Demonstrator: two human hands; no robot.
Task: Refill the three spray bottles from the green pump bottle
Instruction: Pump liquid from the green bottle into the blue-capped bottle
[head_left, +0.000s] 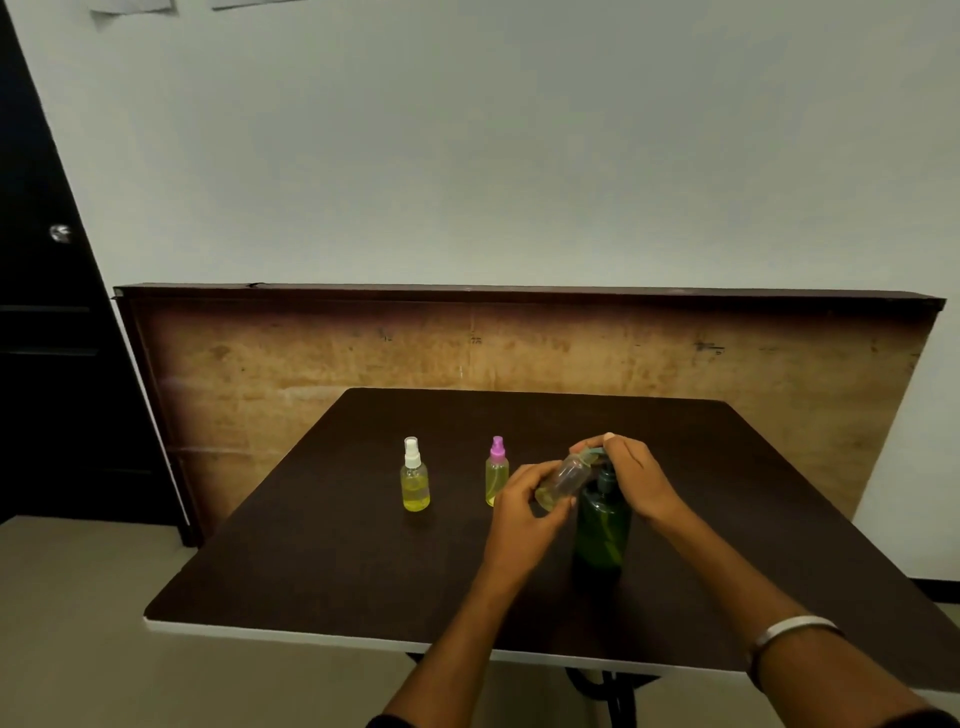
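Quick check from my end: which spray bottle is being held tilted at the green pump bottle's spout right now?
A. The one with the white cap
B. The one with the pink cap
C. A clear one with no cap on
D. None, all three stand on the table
C: the left hand holds the uncapped clear bottle tilted at the green pump bottle, while the white-capped bottle and pink-capped bottle stand on the table.

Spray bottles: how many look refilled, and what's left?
The white-capped bottle and pink-capped bottle stand capped with yellow liquid, so they look done. The left hand holds the third bottle tilted, nearly empty, at the green pump bottle, whose pump head the right hand covers. Left: filling and recapping it.
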